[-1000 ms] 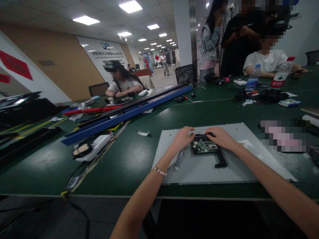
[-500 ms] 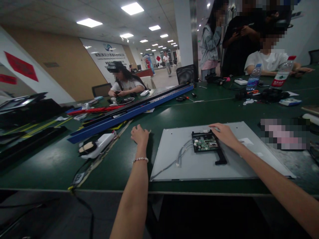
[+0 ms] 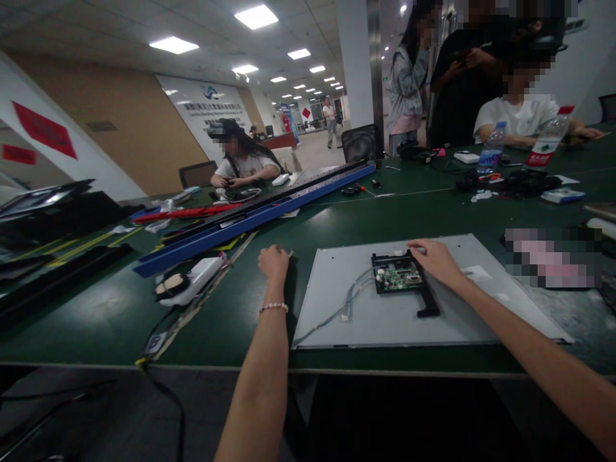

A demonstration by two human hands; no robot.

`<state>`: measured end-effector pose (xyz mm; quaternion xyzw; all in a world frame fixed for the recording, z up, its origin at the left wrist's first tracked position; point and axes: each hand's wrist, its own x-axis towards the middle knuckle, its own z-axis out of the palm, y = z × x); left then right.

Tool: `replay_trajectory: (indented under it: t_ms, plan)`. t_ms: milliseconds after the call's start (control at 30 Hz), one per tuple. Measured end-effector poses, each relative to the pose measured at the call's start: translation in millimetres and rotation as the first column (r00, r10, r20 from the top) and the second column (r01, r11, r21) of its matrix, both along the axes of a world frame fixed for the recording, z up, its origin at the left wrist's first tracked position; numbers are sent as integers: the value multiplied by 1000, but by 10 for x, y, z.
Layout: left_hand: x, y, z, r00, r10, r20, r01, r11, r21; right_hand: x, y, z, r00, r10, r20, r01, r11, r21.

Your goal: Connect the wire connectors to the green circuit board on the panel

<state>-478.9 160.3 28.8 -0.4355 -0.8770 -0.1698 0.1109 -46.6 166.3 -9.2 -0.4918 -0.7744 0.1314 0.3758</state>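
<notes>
A pale grey metal panel (image 3: 332, 289) lies on the green table in front of me. On it sits a black plastic bracket (image 3: 428, 301) framing a green circuit board (image 3: 397, 280), with thin grey cables (image 3: 353, 298) running left from it. My right hand (image 3: 430, 256) reaches over the panel, its fingers closed at the bracket's upper right corner. Left of the panel, my left hand (image 3: 273, 262) rests on the table with curled fingers. A small pale tip shows by its thumb; what it belongs to is unclear.
A long blue rail (image 3: 255, 221) crosses the table diagonally beyond my left hand. A white device (image 3: 197, 282) with a black cable lies at left. Two bottles (image 3: 491, 151) stand at back right, near a seated person (image 3: 517, 119). Another person (image 3: 245, 157) sits across the table.
The fingers of my left hand have curled in more. My right hand stays at the bracket's corner, its fingers slightly more bent. The view has shifted slightly.
</notes>
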Motion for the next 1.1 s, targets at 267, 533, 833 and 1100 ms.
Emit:
replay_trajectory:
  t_ms: [267, 533, 833, 1100]
  plan:
    - [-53, 35, -51, 995, -87, 53, 85, 996, 40, 11, 8, -10, 999, -22, 45, 22, 1000, 5]
    - [173, 155, 245, 858, -458, 233, 368, 864, 343, -21, -75, 100, 997, 7, 71, -10, 999, 40]
    - [1172, -55, 463, 113, -777, 620, 824, 422, 379, -152, -254, 206, 989, 125, 85, -134, 984, 114]
    - [1330, -102, 338, 44, -723, 690, 976, 179, 126, -306, -532, 363, 877, 427, 219, -459, 880, 121]
